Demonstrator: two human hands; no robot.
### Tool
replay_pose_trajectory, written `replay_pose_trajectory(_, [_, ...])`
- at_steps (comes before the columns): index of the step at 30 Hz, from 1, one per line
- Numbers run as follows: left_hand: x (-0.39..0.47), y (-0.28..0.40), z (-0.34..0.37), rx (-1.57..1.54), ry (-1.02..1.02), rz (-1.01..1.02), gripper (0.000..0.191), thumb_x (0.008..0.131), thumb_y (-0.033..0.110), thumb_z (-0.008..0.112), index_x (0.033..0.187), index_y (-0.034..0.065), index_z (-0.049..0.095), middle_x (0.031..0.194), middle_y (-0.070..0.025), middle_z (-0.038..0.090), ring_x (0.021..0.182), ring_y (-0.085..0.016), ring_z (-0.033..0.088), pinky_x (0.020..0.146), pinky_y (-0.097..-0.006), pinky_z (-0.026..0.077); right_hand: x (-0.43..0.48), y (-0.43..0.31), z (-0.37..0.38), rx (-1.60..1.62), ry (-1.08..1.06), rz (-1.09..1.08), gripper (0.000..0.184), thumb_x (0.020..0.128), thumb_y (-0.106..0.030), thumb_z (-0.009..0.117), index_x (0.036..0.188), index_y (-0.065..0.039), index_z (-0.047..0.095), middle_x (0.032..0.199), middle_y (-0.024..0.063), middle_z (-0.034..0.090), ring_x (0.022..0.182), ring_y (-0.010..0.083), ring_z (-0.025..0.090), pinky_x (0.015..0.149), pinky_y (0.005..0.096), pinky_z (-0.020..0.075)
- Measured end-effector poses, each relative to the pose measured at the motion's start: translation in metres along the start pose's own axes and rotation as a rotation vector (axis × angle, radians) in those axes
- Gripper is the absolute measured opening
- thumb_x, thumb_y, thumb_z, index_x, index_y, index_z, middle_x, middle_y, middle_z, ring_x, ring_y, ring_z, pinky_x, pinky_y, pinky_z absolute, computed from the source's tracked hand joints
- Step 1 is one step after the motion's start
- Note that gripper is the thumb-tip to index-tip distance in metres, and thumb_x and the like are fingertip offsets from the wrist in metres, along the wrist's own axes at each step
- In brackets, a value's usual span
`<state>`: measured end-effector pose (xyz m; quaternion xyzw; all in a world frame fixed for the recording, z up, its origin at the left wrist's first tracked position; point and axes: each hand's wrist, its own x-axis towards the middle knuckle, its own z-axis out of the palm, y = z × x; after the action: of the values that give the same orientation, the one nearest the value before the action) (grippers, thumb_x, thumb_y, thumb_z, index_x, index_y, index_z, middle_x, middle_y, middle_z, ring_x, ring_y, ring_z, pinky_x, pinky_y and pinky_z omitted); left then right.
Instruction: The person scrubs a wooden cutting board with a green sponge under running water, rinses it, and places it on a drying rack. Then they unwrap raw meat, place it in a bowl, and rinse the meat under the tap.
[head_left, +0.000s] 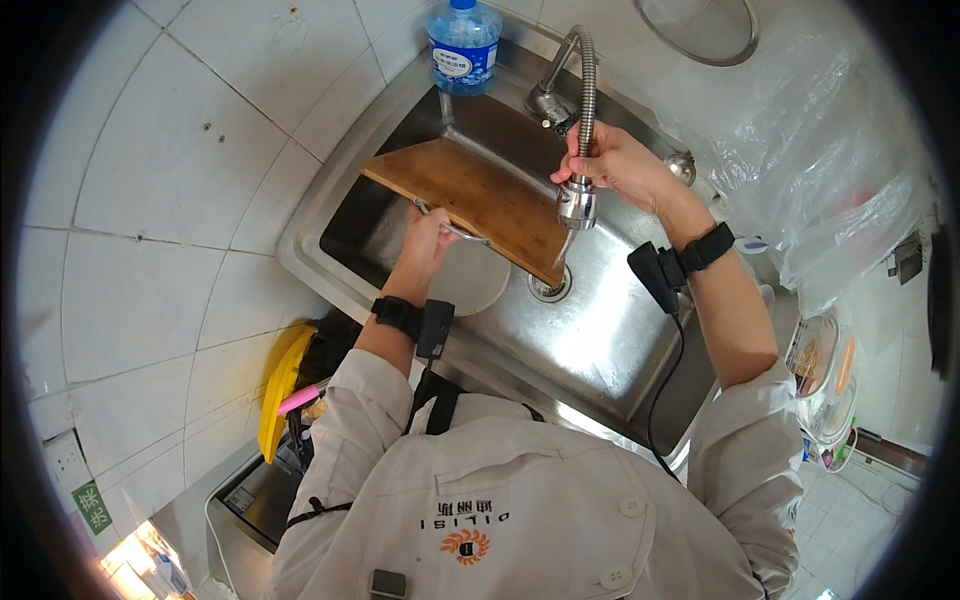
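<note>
My left hand (427, 244) grips the metal handle of a wooden cutting board (472, 195), which is tilted inside a stainless steel sink (585, 337). The board's lower right corner is by the drain strainer (551, 285). My right hand (615, 165) holds the flexible metal faucet neck (587, 82) just above its chrome spray head (577, 206). Water runs from the spray head beside the board's right end. Partly hidden under the board and my left hand is a pale round flat item (476, 289) in the sink.
A blue bottle of dish soap (463, 52) stands on the sink's back left corner. Tiled wall (172, 135) borders the left. Clear plastic sheeting (817, 172) and a round mesh strainer (705, 26) are at upper right. Clear food containers (817, 360) sit right; a yellow plastic item (285, 390) leans left.
</note>
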<state>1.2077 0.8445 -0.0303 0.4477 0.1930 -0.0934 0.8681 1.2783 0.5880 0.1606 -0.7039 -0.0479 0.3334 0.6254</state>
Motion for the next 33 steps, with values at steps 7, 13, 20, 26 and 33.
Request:
replay_pose_trajectory(7, [-0.028,-0.019,0.018,0.036,0.012,-0.059,0.048,0.082,0.001,0.047,0.126,0.0075,0.03,0.108,-0.0095,0.052,0.086,-0.019,0.059,0.065,-0.0307,0.052,0.077,0.033,0.033,0.242,0.026,-0.267,0.014,0.088,0.003,0.055,0.09,-0.009,0.048,0.093,0.0061,0.063,0.097,0.019,0.062,0.083,0.0311,0.0499])
replay_pose_trajectory(13, [-0.075,-0.007,0.035,0.139,-0.123,-0.127,0.056,0.08,0.002,0.05,0.132,0.0072,0.03,0.117,-0.0108,0.051,0.098,-0.024,0.06,0.077,-0.0355,0.054,0.13,0.05,0.029,0.13,-0.019,-0.512,0.013,0.087,0.005,0.055,0.091,-0.007,0.051,0.096,0.0072,0.063,0.1,0.0176,0.061,0.089,0.0305,0.0482])
replay_pose_trajectory(20, [-0.106,0.004,0.027,0.132,-0.139,-0.151,0.06,0.073,0.0,0.048,0.131,0.0071,0.033,0.104,-0.0091,0.056,0.086,-0.023,0.062,0.072,-0.0376,0.054,0.053,0.058,-0.009,-0.001,0.004,-0.372,0.013,0.09,0.001,0.053,0.099,-0.007,0.049,0.1,0.0056,0.061,0.102,0.0153,0.058,0.09,0.03,0.0458])
replay_pose_trajectory(26, [-0.129,0.012,0.032,0.123,-0.095,-0.111,0.067,0.073,0.002,0.049,0.135,0.0097,0.028,0.1,-0.0092,0.056,0.08,-0.021,0.06,0.068,-0.0332,0.051,0.041,0.062,-0.033,-0.113,-0.119,-0.458,0.023,0.096,-0.019,0.049,0.116,-0.006,0.05,0.118,0.0088,0.058,0.111,0.0154,0.053,0.097,0.0304,0.039])
replay_pose_trajectory(33, [-0.154,0.006,0.032,0.133,-0.008,-0.086,0.074,0.072,-0.006,0.045,0.141,0.0129,0.023,0.099,-0.0097,0.058,0.072,-0.019,0.059,0.061,-0.0277,0.048,0.07,0.079,-0.051,0.506,0.175,0.234,0.086,0.091,-0.062,0.034,0.145,0.001,0.013,0.149,0.018,0.024,0.138,0.0251,0.022,0.11,0.0333,0.0242])
